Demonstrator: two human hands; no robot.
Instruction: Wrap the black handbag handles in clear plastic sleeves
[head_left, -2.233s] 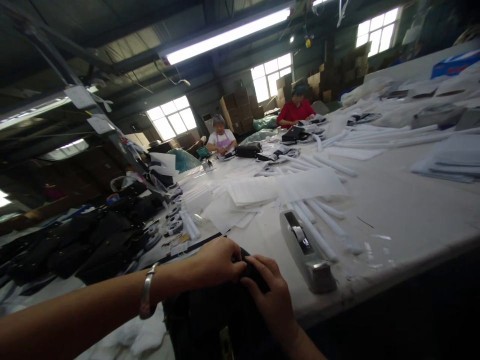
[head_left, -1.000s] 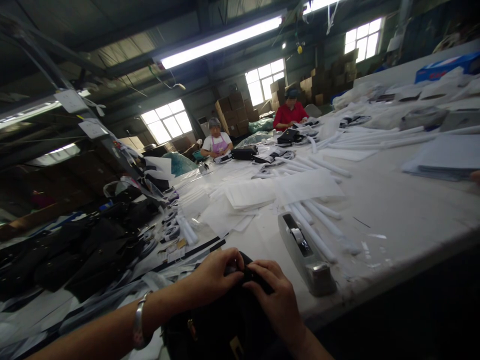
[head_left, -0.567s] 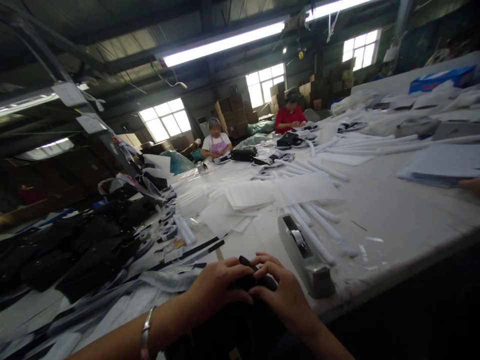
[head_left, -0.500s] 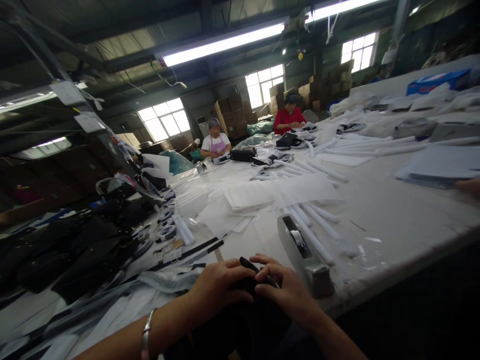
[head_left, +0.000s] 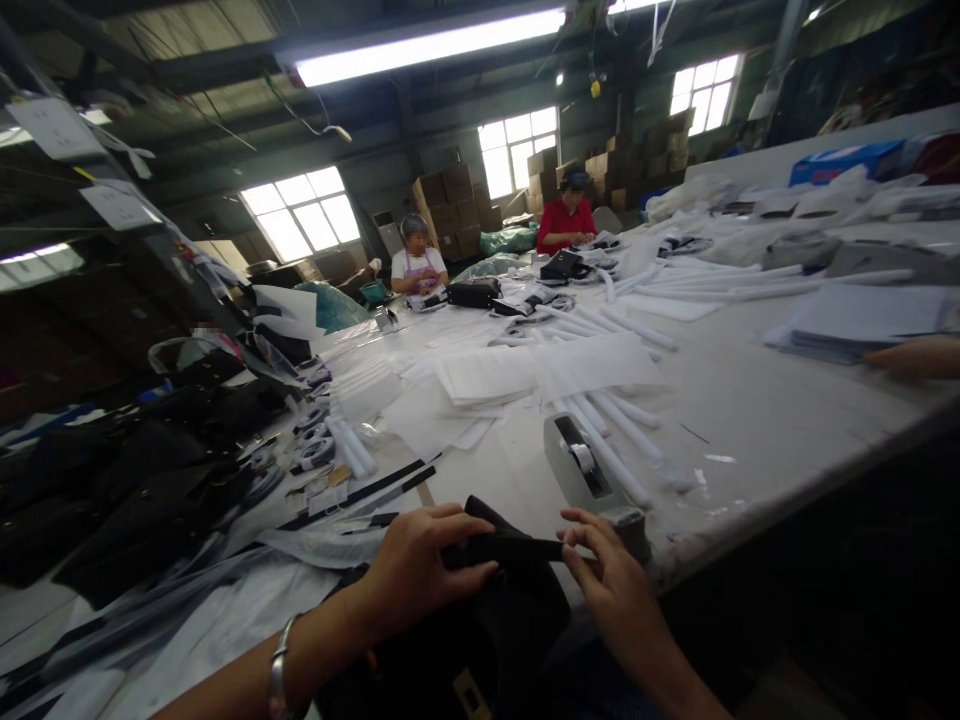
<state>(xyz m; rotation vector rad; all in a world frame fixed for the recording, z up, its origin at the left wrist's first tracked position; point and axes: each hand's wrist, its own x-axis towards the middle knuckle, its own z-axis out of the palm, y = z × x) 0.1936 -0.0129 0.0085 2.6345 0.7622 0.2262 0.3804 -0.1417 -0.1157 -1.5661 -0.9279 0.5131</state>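
A black bag [head_left: 457, 650] lies at the table's near edge in front of me. My left hand [head_left: 416, 575], with a silver bangle on the wrist, is closed round a black strap [head_left: 510, 548] that rises from the bag. My right hand [head_left: 611, 585] pinches the strap's other end between thumb and fingers. The strap is stretched level between both hands. A grey tape dispenser [head_left: 589, 475] stands just beyond my right hand.
White paper rolls [head_left: 622, 440], stacked white sheets [head_left: 487, 375] and plastic sleeves cover the long table [head_left: 787, 400]. Black bags [head_left: 135, 480] are piled at the left. Two people sit at the far end. Another person's hand [head_left: 911, 355] rests at the right edge.
My hands were pressed together on top of the bag. They have moved apart, and the black strap is now drawn out between them. The camera has tilted slightly.
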